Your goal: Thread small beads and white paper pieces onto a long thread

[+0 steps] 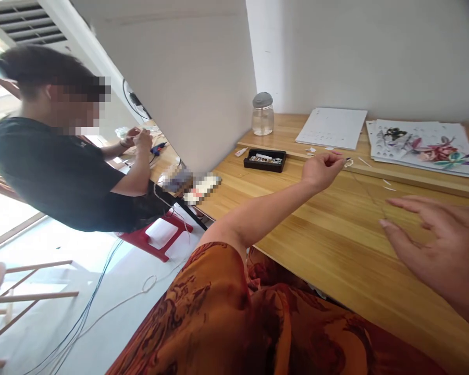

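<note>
My left hand (322,171) is pinched closed over the far part of the wooden table, fingertips pressed together. A thin thread (366,191) runs from near these fingertips down toward my right hand. Right by the left fingertips is a small white scalloped piece (349,163); I cannot tell whether it is held or lies on the table behind. At the right, my right hand (440,247) has thumb and fingers apart, with the thread's near end close to the thumb tip. Whether the thread touches the thumb is unclear.
Beyond my left arm stands a black tray (264,161) of small parts. A lidded clear jar (262,115), white sheets (332,128) and flower-printed sheets (426,146) lie along the back ledge. At left, a co-worker (62,156) sits by a red stool (160,234). White scraps are scattered about.
</note>
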A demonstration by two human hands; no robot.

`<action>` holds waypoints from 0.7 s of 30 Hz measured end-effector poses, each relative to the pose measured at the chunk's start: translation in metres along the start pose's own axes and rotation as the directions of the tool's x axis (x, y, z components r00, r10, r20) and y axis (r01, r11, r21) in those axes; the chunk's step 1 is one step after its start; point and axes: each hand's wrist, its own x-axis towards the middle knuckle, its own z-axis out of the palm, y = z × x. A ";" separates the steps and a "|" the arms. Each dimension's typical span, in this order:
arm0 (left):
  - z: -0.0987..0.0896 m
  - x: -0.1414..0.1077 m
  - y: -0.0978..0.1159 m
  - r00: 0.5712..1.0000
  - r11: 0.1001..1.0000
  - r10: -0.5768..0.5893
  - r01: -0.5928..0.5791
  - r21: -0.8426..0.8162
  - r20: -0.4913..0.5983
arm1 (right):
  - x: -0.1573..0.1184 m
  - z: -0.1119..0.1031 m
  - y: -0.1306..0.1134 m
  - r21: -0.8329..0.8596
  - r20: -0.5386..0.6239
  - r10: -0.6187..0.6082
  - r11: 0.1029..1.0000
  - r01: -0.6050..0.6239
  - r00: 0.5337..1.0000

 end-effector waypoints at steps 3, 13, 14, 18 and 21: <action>-0.012 0.002 -0.002 0.988 0.963 0.131 -0.146 0.227 0.077 | -0.003 0.002 -0.076 0.429 0.516 -0.005 0.867 -0.254 0.856; -0.021 -0.013 0.028 0.871 0.767 0.233 -0.438 0.469 0.432 | -0.049 0.013 -0.202 0.274 0.924 -0.292 0.053 -0.960 0.247; -0.020 -0.017 0.030 0.859 0.755 0.231 -0.454 0.473 0.457 | -0.049 0.009 -0.200 0.261 0.922 -0.314 0.073 -0.963 0.226; -0.006 -0.037 0.032 0.822 0.730 0.223 -0.497 0.470 0.524 | -0.043 -0.008 -0.195 0.221 0.893 -0.413 0.060 -0.973 0.177; 0.016 -0.054 0.030 0.791 0.727 0.207 -0.518 0.450 0.576 | -0.032 -0.019 -0.206 0.259 0.832 -0.522 0.069 -0.963 0.187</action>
